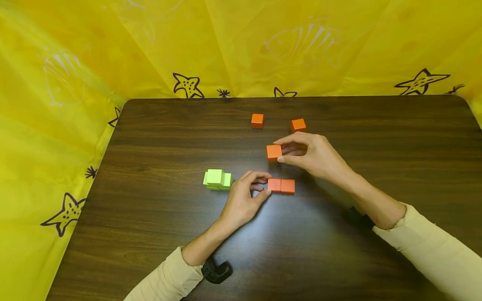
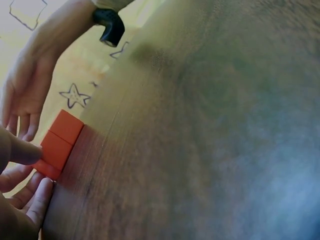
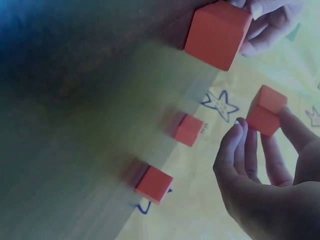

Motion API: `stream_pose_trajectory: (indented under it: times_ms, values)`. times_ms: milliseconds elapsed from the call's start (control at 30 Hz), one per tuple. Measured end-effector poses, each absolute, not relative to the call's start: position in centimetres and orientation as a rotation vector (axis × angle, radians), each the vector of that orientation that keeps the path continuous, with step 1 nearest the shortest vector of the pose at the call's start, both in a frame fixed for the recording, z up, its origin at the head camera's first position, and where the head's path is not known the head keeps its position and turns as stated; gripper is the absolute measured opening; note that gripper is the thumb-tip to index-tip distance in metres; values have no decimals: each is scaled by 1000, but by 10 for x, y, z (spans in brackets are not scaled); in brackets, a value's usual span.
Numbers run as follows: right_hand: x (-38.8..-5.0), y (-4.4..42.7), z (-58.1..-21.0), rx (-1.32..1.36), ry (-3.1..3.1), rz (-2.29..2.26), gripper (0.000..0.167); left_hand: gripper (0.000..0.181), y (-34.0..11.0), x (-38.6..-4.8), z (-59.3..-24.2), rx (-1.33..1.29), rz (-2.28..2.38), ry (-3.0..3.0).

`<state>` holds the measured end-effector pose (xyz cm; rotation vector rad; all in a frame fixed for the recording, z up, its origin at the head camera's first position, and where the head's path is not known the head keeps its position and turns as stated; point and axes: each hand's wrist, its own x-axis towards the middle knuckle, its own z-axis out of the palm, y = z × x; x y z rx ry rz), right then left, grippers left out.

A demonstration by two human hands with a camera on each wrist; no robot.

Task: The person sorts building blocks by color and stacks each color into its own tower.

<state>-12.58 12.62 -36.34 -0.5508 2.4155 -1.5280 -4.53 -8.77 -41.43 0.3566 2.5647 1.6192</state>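
Observation:
My left hand (image 1: pixel 242 200) pinches the left one of two orange cubes (image 1: pixel 274 185) that sit side by side on the table. The right cube of the pair (image 1: pixel 288 187) touches it; in the left wrist view the pair (image 2: pixel 58 148) forms a short row. Just beyond, my right hand (image 1: pixel 320 156) holds another orange cube (image 1: pixel 274 153) between thumb and fingertips. In the right wrist view this cube (image 3: pixel 266 111) is off the table. Left of my left hand stands a small cluster of light green blocks (image 1: pixel 215 177), partly stacked.
Two more orange cubes lie apart near the far edge, one on the left (image 1: pixel 257 121) and one behind my right hand (image 1: pixel 298 125). The dark wooden table (image 1: pixel 150 217) meets a yellow patterned cloth (image 1: pixel 226 42) at its back and left.

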Motion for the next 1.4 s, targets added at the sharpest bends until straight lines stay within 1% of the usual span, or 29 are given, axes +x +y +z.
stream_pose_trajectory:
  times_ms: [633, 967, 1400]
  values:
    - [-102, 137, -364, -615, 2424, -1566, 34, 29, -88, -48, -413, 365, 1632, 2565]
    - [-90, 136, -372, -738, 2475, -1533, 34, 29, -88, -48, -413, 331, 1631, 2537]
    - [-81, 132, -379, -739, 2538, -1446, 30, 30, -89, -47, -415, 311, 1619, 2525]
